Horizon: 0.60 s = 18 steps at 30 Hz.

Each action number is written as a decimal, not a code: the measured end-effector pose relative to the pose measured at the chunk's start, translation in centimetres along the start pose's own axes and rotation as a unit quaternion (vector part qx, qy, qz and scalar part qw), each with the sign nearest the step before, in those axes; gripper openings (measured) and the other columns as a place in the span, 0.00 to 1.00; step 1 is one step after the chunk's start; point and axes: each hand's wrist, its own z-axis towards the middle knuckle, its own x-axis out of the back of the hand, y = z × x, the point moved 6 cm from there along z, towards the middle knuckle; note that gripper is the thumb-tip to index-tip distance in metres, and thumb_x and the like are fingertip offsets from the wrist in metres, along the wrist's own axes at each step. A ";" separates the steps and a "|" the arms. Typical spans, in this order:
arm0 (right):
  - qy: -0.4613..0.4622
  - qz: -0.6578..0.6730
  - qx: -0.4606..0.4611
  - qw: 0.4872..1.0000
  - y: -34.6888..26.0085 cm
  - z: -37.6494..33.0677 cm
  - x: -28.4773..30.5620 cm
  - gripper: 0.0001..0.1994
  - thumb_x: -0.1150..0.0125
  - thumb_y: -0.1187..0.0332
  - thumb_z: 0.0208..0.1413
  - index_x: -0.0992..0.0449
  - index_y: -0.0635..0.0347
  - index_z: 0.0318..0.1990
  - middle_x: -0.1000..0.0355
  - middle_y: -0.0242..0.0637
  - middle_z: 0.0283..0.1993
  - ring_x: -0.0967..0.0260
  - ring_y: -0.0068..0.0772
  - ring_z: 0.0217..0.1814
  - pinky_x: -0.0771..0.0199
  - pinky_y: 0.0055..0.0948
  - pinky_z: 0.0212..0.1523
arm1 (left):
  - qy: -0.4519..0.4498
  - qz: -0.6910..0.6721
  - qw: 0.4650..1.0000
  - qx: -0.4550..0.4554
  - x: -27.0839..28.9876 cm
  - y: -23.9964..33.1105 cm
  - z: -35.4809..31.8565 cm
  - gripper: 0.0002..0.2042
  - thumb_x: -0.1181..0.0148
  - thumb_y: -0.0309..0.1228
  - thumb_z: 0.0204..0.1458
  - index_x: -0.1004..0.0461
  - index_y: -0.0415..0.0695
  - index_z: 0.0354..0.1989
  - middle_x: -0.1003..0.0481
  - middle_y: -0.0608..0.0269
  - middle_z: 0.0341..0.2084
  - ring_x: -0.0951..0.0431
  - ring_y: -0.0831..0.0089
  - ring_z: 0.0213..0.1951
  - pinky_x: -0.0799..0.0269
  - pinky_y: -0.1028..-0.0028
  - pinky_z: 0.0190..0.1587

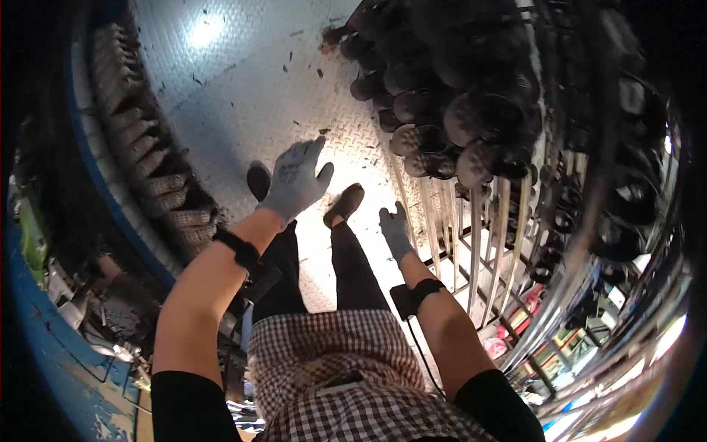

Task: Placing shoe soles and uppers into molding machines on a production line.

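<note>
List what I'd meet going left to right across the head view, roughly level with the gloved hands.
Row of brownish textured pieces → gloved left hand → dark shoe on the right foot → gloved right hand → pale bars.

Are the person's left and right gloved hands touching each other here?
Apart. The head view shows it plainly: between the left hand and the right hand, a dark shoe and bright floor are visible.
</note>
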 end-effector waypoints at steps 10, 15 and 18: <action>0.192 0.129 0.076 0.970 -5.4 22.4 -6.6 0.25 0.41 0.52 0.66 0.24 0.63 0.61 0.29 0.45 0.65 0.26 0.46 0.53 0.25 0.43 0.55 | 0.059 -0.043 0.997 -0.020 -21.3 -10.0 16.1 0.31 0.39 0.44 0.59 0.32 0.37 0.65 0.29 0.40 0.61 0.29 0.45 0.63 0.35 0.54 0.66; 0.322 0.173 -0.120 0.923 -4.1 31.3 -4.1 0.34 0.33 0.46 0.62 0.28 0.67 0.62 0.26 0.46 0.61 0.26 0.37 0.58 0.25 0.30 0.58 | 0.124 -0.028 0.990 -0.064 -28.9 -9.4 24.6 0.32 0.40 0.47 0.59 0.32 0.36 0.66 0.28 0.40 0.61 0.30 0.44 0.63 0.36 0.54 0.68; 0.287 0.297 0.009 0.911 -1.1 36.7 -2.2 0.29 0.35 0.55 0.65 0.31 0.66 0.66 0.27 0.46 0.63 0.27 0.37 0.58 0.24 0.34 0.58 | 0.036 -0.001 0.998 -0.054 -32.2 -7.1 29.7 0.32 0.40 0.47 0.57 0.31 0.38 0.65 0.30 0.44 0.63 0.32 0.50 0.67 0.39 0.56 0.68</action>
